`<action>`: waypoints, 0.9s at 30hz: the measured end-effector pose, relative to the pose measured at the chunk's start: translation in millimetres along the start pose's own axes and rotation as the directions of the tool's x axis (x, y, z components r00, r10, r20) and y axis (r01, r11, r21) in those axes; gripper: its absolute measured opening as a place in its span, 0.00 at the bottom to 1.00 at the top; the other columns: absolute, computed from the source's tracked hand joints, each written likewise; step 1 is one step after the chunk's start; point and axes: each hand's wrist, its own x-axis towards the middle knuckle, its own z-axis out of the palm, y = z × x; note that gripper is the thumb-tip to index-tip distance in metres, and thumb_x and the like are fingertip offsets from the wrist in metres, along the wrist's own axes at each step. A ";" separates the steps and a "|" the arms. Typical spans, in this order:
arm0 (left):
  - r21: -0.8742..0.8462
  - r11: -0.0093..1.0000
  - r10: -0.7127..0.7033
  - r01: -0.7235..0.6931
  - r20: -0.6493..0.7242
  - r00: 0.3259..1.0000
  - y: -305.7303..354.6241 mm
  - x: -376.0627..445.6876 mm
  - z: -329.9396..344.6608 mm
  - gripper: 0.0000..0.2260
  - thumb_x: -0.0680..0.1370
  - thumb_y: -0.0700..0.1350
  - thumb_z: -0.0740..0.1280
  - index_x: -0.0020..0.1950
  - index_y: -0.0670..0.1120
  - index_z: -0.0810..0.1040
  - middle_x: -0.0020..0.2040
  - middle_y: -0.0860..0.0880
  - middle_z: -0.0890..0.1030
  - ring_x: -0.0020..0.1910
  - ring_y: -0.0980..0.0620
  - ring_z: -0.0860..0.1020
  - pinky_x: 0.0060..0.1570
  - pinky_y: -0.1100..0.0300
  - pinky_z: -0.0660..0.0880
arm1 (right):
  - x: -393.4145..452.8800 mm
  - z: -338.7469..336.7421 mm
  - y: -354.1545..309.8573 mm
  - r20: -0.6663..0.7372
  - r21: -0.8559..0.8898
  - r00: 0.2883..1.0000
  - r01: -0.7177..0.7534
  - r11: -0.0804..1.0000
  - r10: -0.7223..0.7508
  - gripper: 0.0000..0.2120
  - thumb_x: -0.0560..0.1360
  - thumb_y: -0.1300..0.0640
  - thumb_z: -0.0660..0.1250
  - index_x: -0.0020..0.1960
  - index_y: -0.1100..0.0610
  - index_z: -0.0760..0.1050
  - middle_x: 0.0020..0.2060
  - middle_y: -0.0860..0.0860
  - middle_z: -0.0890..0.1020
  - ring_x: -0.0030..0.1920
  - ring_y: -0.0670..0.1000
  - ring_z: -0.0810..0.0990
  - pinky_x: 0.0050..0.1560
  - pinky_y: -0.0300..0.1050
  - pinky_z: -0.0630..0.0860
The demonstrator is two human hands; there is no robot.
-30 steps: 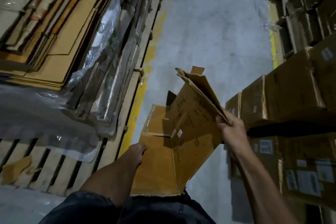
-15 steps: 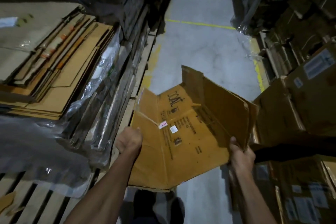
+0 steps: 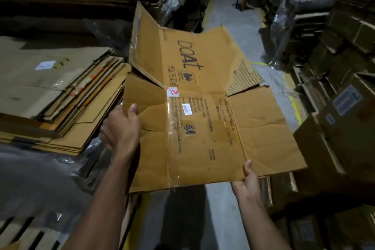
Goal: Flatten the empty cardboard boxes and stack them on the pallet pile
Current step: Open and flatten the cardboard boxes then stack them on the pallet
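One flattened cardboard box, held level over the aisle floor. Two hands grip it: left hand thumb on top at the left edge, right hand pinching the near edge. One pile of flattened cardboard lies left.

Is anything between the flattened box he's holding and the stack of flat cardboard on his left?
Nothing visible blocks it. The flattened box, gripped by the left hand and right hand, is held up beside the cardboard stack, whose top lies open; loose plastic wrap lies lower, in front of the stack.
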 end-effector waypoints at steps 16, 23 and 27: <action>-0.308 0.881 -0.439 0.359 -0.251 0.862 -116.3 97.0 -91.3 0.19 0.79 0.56 0.64 0.56 0.41 0.79 0.53 0.40 0.81 0.52 0.37 0.79 0.55 0.42 0.76 | 40.5 172.1 111.8 0.189 -0.247 0.961 -0.152 0.957 0.202 0.45 0.53 0.48 0.87 0.67 0.57 0.75 0.58 0.63 0.82 0.59 0.67 0.80 0.58 0.74 0.73; -0.517 0.543 -0.711 0.661 0.134 0.690 -209.2 132.1 -32.9 0.12 0.79 0.41 0.65 0.59 0.36 0.79 0.54 0.40 0.81 0.53 0.40 0.80 0.55 0.47 0.76 | 31.2 225.7 196.5 -0.021 -0.548 0.998 -0.068 0.834 0.067 0.14 0.78 0.66 0.68 0.63 0.66 0.74 0.54 0.58 0.80 0.50 0.59 0.80 0.57 0.61 0.78; -0.556 0.401 -0.729 0.728 0.288 0.621 -236.0 112.2 -13.4 0.11 0.81 0.45 0.64 0.57 0.38 0.77 0.55 0.41 0.79 0.52 0.42 0.78 0.54 0.47 0.76 | 42.1 231.9 216.2 -0.152 -0.646 0.988 -0.068 0.760 -0.040 0.07 0.77 0.68 0.65 0.54 0.63 0.72 0.42 0.56 0.77 0.40 0.58 0.78 0.52 0.60 0.79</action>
